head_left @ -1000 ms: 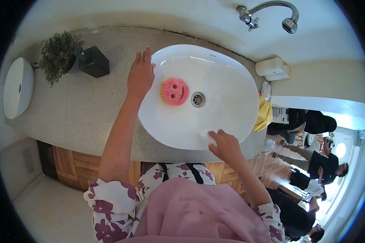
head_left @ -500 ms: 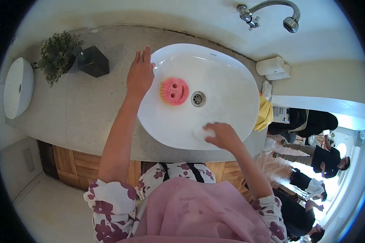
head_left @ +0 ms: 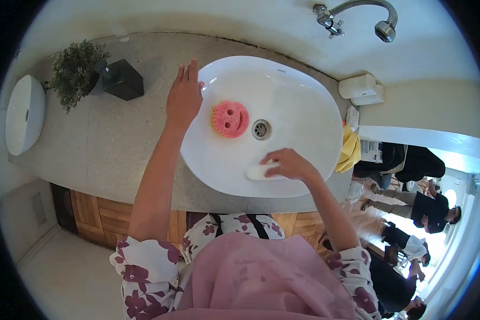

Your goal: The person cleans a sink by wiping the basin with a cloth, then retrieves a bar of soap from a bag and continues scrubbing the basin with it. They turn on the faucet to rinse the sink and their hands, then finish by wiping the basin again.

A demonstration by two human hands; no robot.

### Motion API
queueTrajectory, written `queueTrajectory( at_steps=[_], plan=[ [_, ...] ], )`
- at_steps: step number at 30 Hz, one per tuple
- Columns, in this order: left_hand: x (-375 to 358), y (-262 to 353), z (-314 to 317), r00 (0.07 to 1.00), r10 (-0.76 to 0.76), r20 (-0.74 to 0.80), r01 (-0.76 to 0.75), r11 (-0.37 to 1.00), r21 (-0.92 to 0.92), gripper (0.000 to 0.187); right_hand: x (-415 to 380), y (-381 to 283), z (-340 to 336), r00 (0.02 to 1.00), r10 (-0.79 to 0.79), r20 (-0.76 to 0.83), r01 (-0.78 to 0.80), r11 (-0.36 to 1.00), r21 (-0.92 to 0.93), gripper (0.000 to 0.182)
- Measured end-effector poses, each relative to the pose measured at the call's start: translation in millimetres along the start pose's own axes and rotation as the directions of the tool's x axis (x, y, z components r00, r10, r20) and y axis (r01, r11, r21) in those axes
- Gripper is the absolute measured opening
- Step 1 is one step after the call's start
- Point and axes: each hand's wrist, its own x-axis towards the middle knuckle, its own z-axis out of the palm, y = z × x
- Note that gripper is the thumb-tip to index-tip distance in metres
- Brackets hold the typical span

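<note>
My left hand (head_left: 184, 98) lies on the left rim of the white basin (head_left: 304, 106), fingers stretched out and holding nothing. Inside the basin near its front wall, my right hand (head_left: 289, 164) is closed on a white oblong sponge-like block (head_left: 258, 172) pressed to the surface. The block's exact kind is hard to make out against the white. A pink and yellow smiley-face sponge (head_left: 230, 119) rests in the basin between my left hand and the metal drain (head_left: 261, 129).
A chrome faucet (head_left: 357, 18) juts from the wall at upper right. A yellow cloth (head_left: 349, 150) and paper rolls (head_left: 360, 89) are right of the basin. On the left stand a plant (head_left: 76, 74), a dark box-shaped container (head_left: 122, 80) and another basin (head_left: 25, 116). Several people are at far right.
My right hand has shifted slightly up and left along the basin's front with the white block, which now shows more clearly. My left hand and the smiley sponge have stayed put.
</note>
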Motion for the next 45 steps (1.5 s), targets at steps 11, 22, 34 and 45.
queueTrajectory(
  at_steps=[11, 22, 34, 45],
  plan=[
    [0.5, 5.3, -5.0, 1.000, 0.011, -0.013, -0.011, 1.000, -0.011, 0.058, -26.2, 17.9, -18.7, 0.991, -0.052, 0.124, 0.068, 0.989, -0.132, 0.042],
    [-1.4, 1.8, -3.3, 0.999, 0.021, -0.025, -0.021, 1.000, -0.008, 0.058, -43.7, 19.2, -16.6, 0.990, -0.079, 0.114, 0.104, 0.966, -0.237, 0.041],
    [0.1, 1.3, -2.1, 1.000, 0.005, 0.021, -0.004, 1.000, -0.024, 0.058, -61.4, 3.4, -0.5, 0.998, -0.062, -0.001, 0.060, 0.979, -0.195, 0.035],
    [-0.9, 3.3, -3.2, 1.000, 0.015, -0.011, -0.015, 1.000, -0.016, 0.059, -26.6, 9.0, 10.1, 0.981, -0.019, -0.195, -0.008, 0.991, -0.136, 0.040]
  ],
)
